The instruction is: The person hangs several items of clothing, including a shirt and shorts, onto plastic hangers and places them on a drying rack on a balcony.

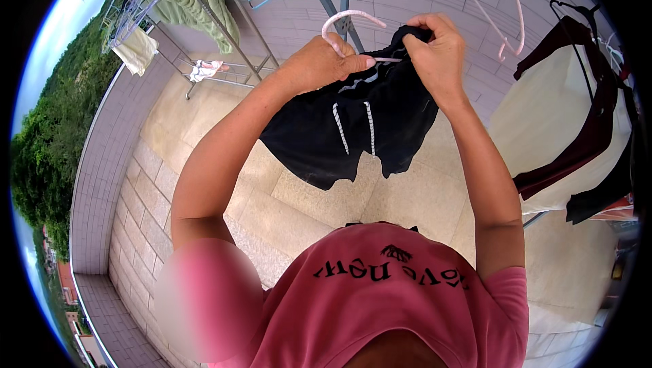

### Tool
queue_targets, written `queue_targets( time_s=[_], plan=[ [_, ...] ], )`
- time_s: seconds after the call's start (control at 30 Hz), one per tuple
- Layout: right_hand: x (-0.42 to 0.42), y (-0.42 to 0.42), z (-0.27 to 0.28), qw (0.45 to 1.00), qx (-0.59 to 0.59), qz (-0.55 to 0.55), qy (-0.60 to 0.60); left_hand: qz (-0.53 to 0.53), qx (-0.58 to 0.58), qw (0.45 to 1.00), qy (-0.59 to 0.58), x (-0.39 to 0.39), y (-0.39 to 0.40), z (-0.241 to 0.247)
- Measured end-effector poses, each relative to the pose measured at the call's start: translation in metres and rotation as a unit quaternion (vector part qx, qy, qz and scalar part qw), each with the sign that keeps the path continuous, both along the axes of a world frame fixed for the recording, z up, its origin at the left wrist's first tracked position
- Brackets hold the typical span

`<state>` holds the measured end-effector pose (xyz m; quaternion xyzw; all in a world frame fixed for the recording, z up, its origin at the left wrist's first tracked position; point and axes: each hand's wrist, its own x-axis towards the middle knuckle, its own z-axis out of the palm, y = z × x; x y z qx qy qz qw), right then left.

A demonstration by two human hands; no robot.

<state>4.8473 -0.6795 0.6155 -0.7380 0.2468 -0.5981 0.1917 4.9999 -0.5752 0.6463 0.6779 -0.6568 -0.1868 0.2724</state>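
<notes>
My left hand point(331, 64) grips a pale pink clothes hanger point(351, 15) near the base of its hook, with the waistband of a pair of black shorts point(351, 123) beside my fingers. Part of the hanger's bar shows at the open waist of the shorts. At the other end of the waistband, my right hand point(437, 47) pinches the gathered black cloth between thumb and fingers. Two striped drawstrings hang down the front of the shorts, whose legs dangle freely above the tiled floor. The rest of the hanger is hidden by the cloth and my hands.
A metal drying rack point(229, 6) holds a green towel point(204, 6) and several hangers at the upper left. Another pink hanger point(518, 16) hangs at the upper right. Dark and cream garments point(555, 113) hang at the right. A low tiled wall point(109, 164) borders the left side.
</notes>
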Motion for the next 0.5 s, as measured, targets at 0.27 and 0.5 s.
queue_targets(
  time_s=[0.27, 0.5],
  plan=[
    [-0.031, -0.011, -0.004, 0.987, 0.032, 0.113, 0.110, 0.074, -0.035, 0.987, 0.138, 0.019, 0.001, 0.043],
    [-0.035, -0.026, -0.031, 0.998, 0.049, 0.044, 0.017, 0.067, 0.008, 0.979, 0.192, 0.010, -0.016, 0.051]
  ],
)
